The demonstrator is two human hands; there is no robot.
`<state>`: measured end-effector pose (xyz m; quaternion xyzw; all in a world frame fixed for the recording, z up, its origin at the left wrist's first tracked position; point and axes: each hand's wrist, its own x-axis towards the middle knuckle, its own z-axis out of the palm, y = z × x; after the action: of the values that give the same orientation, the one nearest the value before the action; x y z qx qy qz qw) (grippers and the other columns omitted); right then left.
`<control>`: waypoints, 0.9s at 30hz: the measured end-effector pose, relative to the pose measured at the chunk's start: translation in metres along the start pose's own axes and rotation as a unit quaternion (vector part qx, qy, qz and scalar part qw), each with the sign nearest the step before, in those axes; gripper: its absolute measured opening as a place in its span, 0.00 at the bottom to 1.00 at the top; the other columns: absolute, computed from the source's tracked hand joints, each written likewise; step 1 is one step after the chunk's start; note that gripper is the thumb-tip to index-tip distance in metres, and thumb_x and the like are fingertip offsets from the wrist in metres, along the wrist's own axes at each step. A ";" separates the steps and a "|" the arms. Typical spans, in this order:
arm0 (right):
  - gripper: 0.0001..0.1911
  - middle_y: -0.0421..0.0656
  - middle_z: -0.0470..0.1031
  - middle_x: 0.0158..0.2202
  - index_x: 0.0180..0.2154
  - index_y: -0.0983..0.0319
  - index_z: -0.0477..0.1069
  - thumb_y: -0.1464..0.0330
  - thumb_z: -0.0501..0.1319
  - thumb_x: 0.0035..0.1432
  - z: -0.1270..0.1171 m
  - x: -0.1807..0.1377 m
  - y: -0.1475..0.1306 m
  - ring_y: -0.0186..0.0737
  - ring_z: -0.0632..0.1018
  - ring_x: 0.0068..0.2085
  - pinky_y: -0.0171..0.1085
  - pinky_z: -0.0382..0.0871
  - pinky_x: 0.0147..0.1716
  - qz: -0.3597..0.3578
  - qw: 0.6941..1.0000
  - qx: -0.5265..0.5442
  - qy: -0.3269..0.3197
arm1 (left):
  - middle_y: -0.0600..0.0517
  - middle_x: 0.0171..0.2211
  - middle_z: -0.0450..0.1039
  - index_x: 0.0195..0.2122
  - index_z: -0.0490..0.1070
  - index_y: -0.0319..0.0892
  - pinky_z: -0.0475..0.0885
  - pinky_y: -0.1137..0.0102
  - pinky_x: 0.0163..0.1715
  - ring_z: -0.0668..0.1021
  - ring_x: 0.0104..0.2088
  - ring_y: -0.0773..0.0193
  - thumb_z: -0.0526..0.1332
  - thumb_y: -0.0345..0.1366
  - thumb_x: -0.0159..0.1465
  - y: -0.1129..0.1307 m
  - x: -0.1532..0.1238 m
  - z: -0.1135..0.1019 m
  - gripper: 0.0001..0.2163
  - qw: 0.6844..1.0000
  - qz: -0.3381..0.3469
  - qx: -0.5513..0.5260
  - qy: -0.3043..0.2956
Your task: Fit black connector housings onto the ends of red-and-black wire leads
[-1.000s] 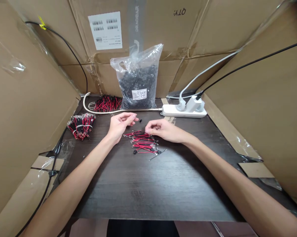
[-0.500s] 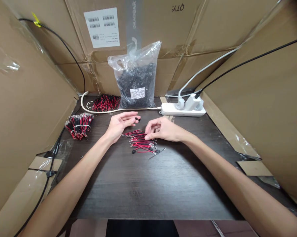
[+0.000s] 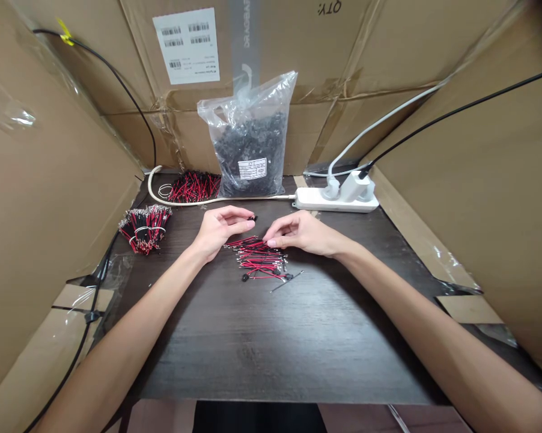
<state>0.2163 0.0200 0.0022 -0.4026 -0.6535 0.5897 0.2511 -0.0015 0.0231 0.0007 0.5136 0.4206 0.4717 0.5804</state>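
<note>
Thumb and fingers of my left hand (image 3: 220, 230) pinch a small black plastic piece (image 3: 253, 219) above the table. To its right, my right hand (image 3: 295, 233) has thumb and index finger drawn together over the upper part of a loose row of red and black wires (image 3: 259, 258) with metal ends. Whether a wire sits between those fingertips is too small to tell. Below the row lies a red wire with black plastic pieces (image 3: 245, 277) at its ends. A thin dark pointed rod (image 3: 288, 281) rests slanted beside it.
A clear bag of black parts (image 3: 250, 150) stands against the cardboard wall (image 3: 316, 138). White power strip (image 3: 336, 199) at back right, its cord running left. A tied wire bundle (image 3: 145, 230) and a heap of red and black wires (image 3: 194, 186) lie left on the dark table (image 3: 271, 343).
My left fingers have closed more tightly around the black piece. The right fingertips have drawn together over the wires, with the hand nearly in place. The view has shifted slightly.
</note>
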 end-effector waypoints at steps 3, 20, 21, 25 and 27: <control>0.17 0.43 0.79 0.29 0.33 0.62 0.81 0.57 0.73 0.45 0.001 0.000 0.000 0.36 0.74 0.30 0.38 0.68 0.32 -0.010 1.000 0.006 0.010 | 0.47 0.35 0.81 0.29 0.80 0.40 0.74 0.61 0.46 0.80 0.37 0.60 0.78 0.37 0.41 0.001 -0.001 0.001 0.14 1.000 0.003 0.016 -0.006; 0.19 0.45 0.79 0.34 0.31 0.62 0.78 0.51 0.68 0.51 0.010 0.003 -0.001 0.41 0.76 0.36 0.43 0.69 0.40 -0.093 0.994 -0.049 0.040 | 0.47 0.33 0.81 0.34 0.82 0.41 0.74 0.64 0.40 0.79 0.34 0.61 0.76 0.39 0.46 -0.002 -0.001 -0.002 0.14 0.998 0.001 0.029 -0.047; 0.19 0.45 0.79 0.35 0.30 0.62 0.78 0.51 0.68 0.51 0.011 0.003 -0.001 0.41 0.76 0.37 0.43 0.69 0.40 -0.102 0.993 -0.045 0.041 | 0.47 0.32 0.81 0.34 0.82 0.41 0.74 0.64 0.40 0.79 0.34 0.62 0.76 0.39 0.45 -0.002 -0.001 -0.002 0.15 0.999 -0.002 0.027 -0.045; 0.19 0.45 0.79 0.36 0.31 0.61 0.78 0.51 0.67 0.52 0.013 0.004 0.000 0.41 0.76 0.36 0.43 0.69 0.39 -0.111 0.990 -0.042 0.079 | 0.49 0.30 0.79 0.34 0.81 0.40 0.73 0.67 0.37 0.78 0.32 0.64 0.77 0.37 0.44 -0.002 -0.001 -0.002 0.16 0.999 -0.008 0.015 -0.033; 0.20 0.45 0.79 0.35 0.32 0.61 0.77 0.50 0.67 0.52 0.015 0.005 0.001 0.41 0.76 0.36 0.43 0.69 0.40 -0.103 0.990 -0.023 0.099 | 0.49 0.30 0.79 0.33 0.81 0.40 0.73 0.67 0.36 0.78 0.31 0.65 0.77 0.37 0.43 -0.002 -0.001 -0.001 0.15 1.000 -0.005 0.013 -0.027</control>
<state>0.2019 0.0159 -0.0018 -0.3949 -0.6768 0.5031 0.3646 -0.0024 0.0222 -0.0009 0.5316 0.4132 0.4491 0.5873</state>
